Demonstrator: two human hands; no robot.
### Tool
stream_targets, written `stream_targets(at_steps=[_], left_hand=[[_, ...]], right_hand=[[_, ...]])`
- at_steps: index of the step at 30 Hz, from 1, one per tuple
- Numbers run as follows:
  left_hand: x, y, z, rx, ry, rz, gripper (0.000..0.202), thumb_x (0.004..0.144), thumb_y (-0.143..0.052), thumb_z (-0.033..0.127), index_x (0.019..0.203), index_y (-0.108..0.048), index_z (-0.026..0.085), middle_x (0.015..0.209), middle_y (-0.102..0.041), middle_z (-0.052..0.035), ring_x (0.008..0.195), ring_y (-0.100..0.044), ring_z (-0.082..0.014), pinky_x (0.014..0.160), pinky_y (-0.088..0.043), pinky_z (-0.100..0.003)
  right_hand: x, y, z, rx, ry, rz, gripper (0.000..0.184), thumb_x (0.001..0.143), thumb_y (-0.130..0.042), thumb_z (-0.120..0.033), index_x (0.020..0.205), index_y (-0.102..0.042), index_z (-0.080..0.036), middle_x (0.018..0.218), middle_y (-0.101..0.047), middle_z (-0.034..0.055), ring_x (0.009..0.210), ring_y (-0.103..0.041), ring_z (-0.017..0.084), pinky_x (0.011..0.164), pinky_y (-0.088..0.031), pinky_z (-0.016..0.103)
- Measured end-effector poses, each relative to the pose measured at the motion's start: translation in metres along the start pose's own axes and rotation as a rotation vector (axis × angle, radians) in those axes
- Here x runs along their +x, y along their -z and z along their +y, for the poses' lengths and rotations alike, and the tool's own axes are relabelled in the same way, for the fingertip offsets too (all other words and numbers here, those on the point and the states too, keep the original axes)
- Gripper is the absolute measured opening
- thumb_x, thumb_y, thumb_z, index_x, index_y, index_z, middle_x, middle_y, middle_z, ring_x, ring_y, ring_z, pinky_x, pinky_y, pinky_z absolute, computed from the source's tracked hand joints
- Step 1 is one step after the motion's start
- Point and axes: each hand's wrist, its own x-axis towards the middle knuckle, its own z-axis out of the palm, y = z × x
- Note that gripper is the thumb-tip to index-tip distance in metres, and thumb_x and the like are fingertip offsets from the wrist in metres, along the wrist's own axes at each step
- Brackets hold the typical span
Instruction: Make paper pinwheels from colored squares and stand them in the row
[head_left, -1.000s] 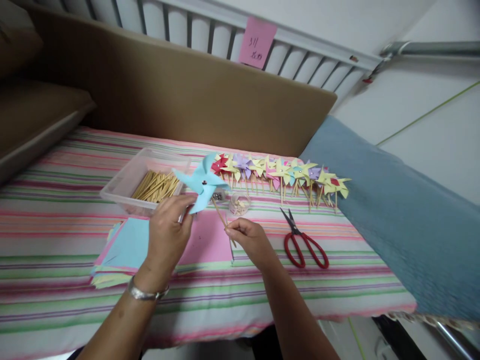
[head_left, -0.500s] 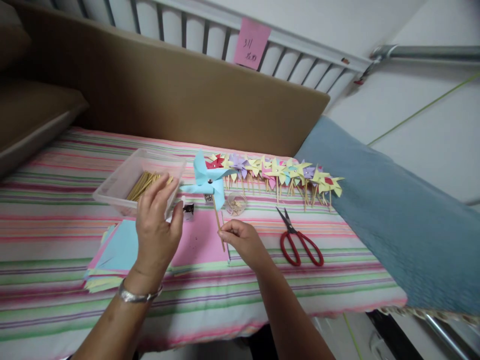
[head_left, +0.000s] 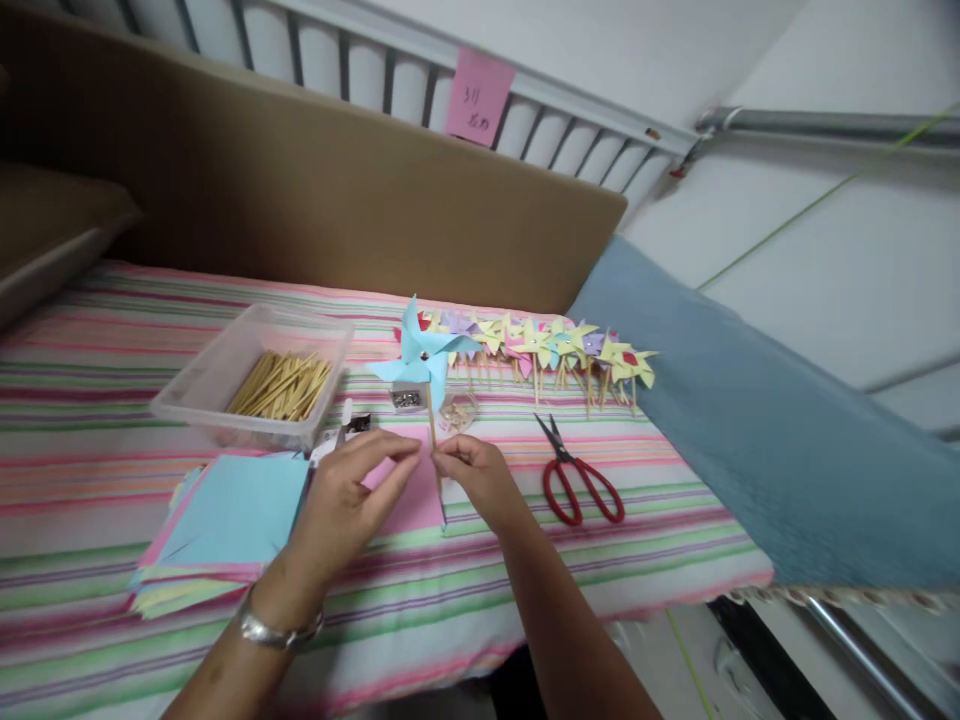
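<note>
A light blue paper pinwheel (head_left: 422, 357) stands upright on its wooden stick (head_left: 431, 418) above a pink sheet (head_left: 409, 497). The thumb and fingers of my right hand (head_left: 480, 480) pinch the stick partway down. My left hand (head_left: 352, 505), wearing a silver bracelet, is just left of the stick, thumb and forefinger slightly apart with nothing visible between them. Beside that hand lies a stack of coloured paper squares (head_left: 232, 510), a blue one on top. Small containers of metal pins (head_left: 407, 398) and tiny pale pieces (head_left: 457, 410) sit behind the pinwheel.
Wooden sticks fill part of a clear plastic box (head_left: 187, 395) at the left. Red-handled scissors (head_left: 577, 475) lie to the right. Finished pinwheels (head_left: 536, 345) form a row before a brown board (head_left: 337, 190). Striped cloth (head_left: 600, 590) covers the table.
My left hand has come down and right from near the stick box to beside the pinwheel stick. My right hand still pinches the stick. The view has shifted slightly.
</note>
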Motion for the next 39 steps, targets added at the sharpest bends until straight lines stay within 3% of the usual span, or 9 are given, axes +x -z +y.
stream_targets(at_steps=[6,12,16,20,28,39], left_hand=[[-0.005,-0.002,-0.019,0.059,0.141,-0.059,0.014,0.081,-0.063,0.031,0.093,-0.07,0.025,0.093,-0.072,-0.0028,0.09,-0.066,-0.0191,0.078,-0.052,-0.029],[-0.007,-0.006,-0.03,0.075,0.163,-0.111,0.019,0.081,-0.062,0.04,0.09,-0.071,0.026,0.092,-0.073,-0.0021,0.089,-0.068,-0.0201,0.076,-0.054,-0.028],[-0.005,-0.003,-0.034,0.113,0.176,-0.11,0.021,0.081,-0.061,0.041,0.09,-0.072,0.026,0.093,-0.074,-0.0027,0.089,-0.068,-0.0207,0.079,-0.054,-0.029],[-0.005,-0.002,-0.037,0.124,0.166,-0.096,0.022,0.081,-0.06,0.041,0.091,-0.072,0.025,0.095,-0.074,-0.0031,0.091,-0.068,-0.0208,0.081,-0.054,-0.03],[-0.006,-0.004,-0.047,0.152,0.159,-0.085,0.017,0.081,-0.062,0.039,0.089,-0.072,0.027,0.094,-0.074,-0.0018,0.09,-0.069,-0.0206,0.081,-0.055,-0.03],[-0.008,-0.004,-0.049,0.158,0.179,-0.101,0.019,0.081,-0.061,0.04,0.09,-0.072,0.028,0.095,-0.074,-0.0016,0.092,-0.068,-0.0208,0.081,-0.054,-0.029]], right_hand=[[0.025,0.033,0.019,-0.013,-0.109,0.298,0.017,0.069,-0.062,-0.034,0.065,-0.061,-0.017,0.057,-0.057,-0.0028,0.056,-0.052,0.011,0.054,-0.04,0.022],[0.046,0.069,0.05,-0.096,-0.237,0.489,0.016,0.079,-0.056,-0.026,0.073,-0.063,-0.013,0.06,-0.057,-0.0007,0.059,-0.057,0.012,0.052,-0.043,0.022],[0.062,0.082,0.068,-0.184,-0.329,0.462,0.022,0.089,-0.056,-0.032,0.098,-0.062,-0.012,0.091,-0.064,0.0046,0.076,-0.062,0.015,0.067,-0.053,0.03],[0.085,0.097,0.078,-0.285,-0.384,0.429,0.032,0.09,-0.056,-0.033,0.117,-0.056,-0.016,0.117,-0.059,0.0083,0.098,-0.061,0.02,0.082,-0.053,0.04],[0.123,0.12,0.077,-0.434,-0.423,0.373,0.031,0.091,-0.055,-0.033,0.117,-0.056,-0.016,0.119,-0.058,0.0089,0.1,-0.06,0.021,0.084,-0.052,0.041],[0.139,0.126,0.082,-0.498,-0.434,0.337,0.032,0.091,-0.055,-0.033,0.118,-0.055,-0.016,0.119,-0.058,0.0088,0.1,-0.06,0.021,0.084,-0.052,0.041]])
